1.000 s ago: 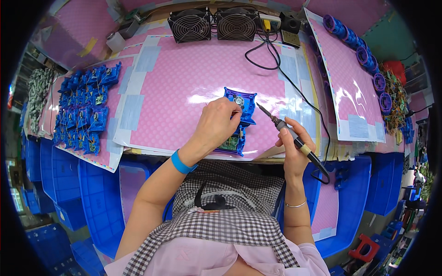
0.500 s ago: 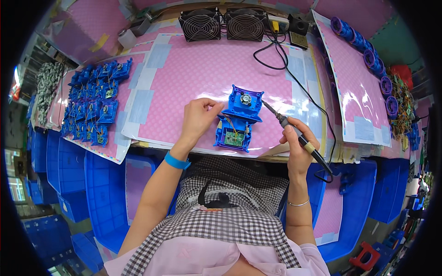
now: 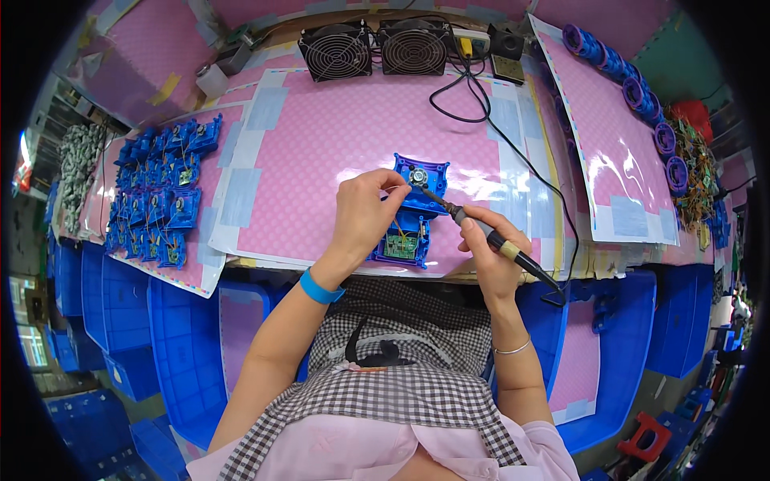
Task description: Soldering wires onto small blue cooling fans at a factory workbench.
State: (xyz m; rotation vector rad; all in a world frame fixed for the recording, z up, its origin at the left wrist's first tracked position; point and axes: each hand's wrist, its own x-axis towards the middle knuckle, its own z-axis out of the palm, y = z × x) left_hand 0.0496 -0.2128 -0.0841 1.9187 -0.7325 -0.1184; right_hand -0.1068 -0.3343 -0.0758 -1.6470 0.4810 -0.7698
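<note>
A blue plastic housing (image 3: 435, 200) lies on the pink-covered bench in front of me, in two joined halves. Its far half carries a small round speaker (image 3: 419, 177); the near half holds a green circuit board (image 3: 402, 245). My right hand (image 3: 493, 244) is closed round a soldering iron (image 3: 504, 244), whose tip reaches the speaker's near edge. At the housing's left side, my left hand (image 3: 367, 210) pinches what looks like a thin wire (image 3: 398, 187) close to the iron's tip. The fingertips partly hide the wire and the housing's left edge.
Rows of similar blue housings (image 3: 152, 196) stand at the left. Two black fans (image 3: 335, 53) sit at the back beside an iron stand (image 3: 507, 69). A black cable (image 3: 525, 152) crosses the bench's right side. Blue-purple rings (image 3: 633, 93) and a wire heap (image 3: 691, 160) lie far right.
The soldering iron has moved left, from beside the housing to the speaker. My left hand has moved right, over the housing's left edge. The view has shifted slightly.
</note>
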